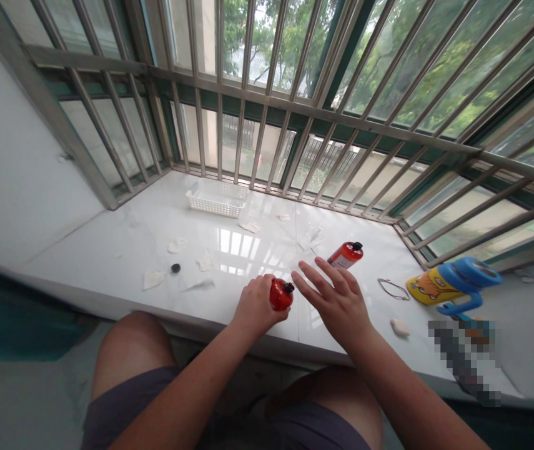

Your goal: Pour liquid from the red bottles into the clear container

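My left hand (258, 304) is wrapped round a small red bottle (281, 296) with a black neck, near the front edge of the white sill. Beside it, my right hand (335, 299) is held in the air with its fingers spread and nothing in them. Just beyond those fingers stands a second red bottle (346, 254) with a black cap and a pale label, partly hidden by the hand. A loose black cap (175, 268) lies on the sill to the left.
A white plastic basket (217, 203) sits at the back by the window bars. Crumpled tissues (154, 279) are scattered across the sill (121, 250). To the right are a thin looped cord (393, 289), a pale lump (400, 328) and a blue and yellow water bottle (442, 281).
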Demonstrator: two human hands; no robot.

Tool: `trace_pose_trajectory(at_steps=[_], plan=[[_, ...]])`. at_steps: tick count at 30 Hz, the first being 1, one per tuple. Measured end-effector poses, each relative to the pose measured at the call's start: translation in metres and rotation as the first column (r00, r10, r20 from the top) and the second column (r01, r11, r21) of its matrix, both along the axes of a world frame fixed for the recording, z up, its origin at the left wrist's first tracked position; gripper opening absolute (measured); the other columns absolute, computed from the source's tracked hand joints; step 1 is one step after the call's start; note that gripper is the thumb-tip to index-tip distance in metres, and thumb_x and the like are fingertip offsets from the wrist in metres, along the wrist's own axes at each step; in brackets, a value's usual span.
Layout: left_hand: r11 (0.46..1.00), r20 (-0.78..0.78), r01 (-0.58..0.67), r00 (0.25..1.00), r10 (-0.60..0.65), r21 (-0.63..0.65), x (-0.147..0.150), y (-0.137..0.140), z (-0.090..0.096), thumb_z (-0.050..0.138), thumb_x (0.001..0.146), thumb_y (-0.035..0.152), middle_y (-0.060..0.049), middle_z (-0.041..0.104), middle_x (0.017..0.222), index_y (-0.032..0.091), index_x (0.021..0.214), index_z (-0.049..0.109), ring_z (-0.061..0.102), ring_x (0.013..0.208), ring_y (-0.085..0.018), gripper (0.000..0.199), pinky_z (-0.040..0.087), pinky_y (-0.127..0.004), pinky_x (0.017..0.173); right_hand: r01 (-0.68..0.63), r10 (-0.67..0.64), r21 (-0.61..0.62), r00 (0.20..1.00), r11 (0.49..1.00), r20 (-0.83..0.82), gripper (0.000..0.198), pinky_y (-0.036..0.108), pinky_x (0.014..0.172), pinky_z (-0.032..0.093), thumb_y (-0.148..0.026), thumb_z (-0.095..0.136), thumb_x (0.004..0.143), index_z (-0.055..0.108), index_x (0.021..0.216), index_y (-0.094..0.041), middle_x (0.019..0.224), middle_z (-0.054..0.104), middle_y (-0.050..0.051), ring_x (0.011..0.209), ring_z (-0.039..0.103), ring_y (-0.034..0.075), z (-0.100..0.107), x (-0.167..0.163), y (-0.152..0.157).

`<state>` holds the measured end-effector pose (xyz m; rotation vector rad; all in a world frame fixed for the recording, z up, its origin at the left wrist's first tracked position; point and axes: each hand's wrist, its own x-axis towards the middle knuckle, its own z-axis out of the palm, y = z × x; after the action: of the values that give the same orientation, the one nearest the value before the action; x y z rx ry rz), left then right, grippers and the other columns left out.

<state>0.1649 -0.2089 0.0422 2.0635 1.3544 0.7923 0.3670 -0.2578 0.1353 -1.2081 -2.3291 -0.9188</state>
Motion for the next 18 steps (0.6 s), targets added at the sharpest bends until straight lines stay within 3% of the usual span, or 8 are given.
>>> trace_pose_trajectory(at_steps=[11, 18], plan=[[1.0, 0.009, 0.0, 1.0, 0.0, 0.011, -0.0004, 0.0002, 0.0001, 0.089, 0.071, 0.041, -0.009, 0.069, 0.117, 0.024, 0.123, 0.054, 0.067, 0.11, -0.034, 0.065, 0.053, -0.048, 0.099, -0.008, 0.007, 0.023, 0.999, 1.0, 0.044, 0.048, 0.042, 0.116, 0.037, -0.005, 0.064, 0.101, 0.066, 0.142, -0.028, 0.152, 0.065, -0.001, 0.142, 0.057, 0.028, 0.0057, -0.0038, 0.0008], [1.0, 0.017, -0.003, 1.0, 0.003, 0.013, -0.0003, -0.0001, -0.0024, 0.089, 0.071, 0.042, -0.01, 0.069, 0.119, 0.025, 0.123, 0.055, 0.066, 0.112, -0.034, 0.065, 0.053, -0.048, 0.1, -0.007, 0.007, -0.002, 0.998, 1.0, 0.059, 0.056, 0.041, 0.122, 0.032, -0.004, 0.064, 0.1, 0.062, 0.149, -0.032, 0.154, 0.064, -0.001, 0.149, 0.052, 0.025, 0.0072, -0.0016, -0.0006]])
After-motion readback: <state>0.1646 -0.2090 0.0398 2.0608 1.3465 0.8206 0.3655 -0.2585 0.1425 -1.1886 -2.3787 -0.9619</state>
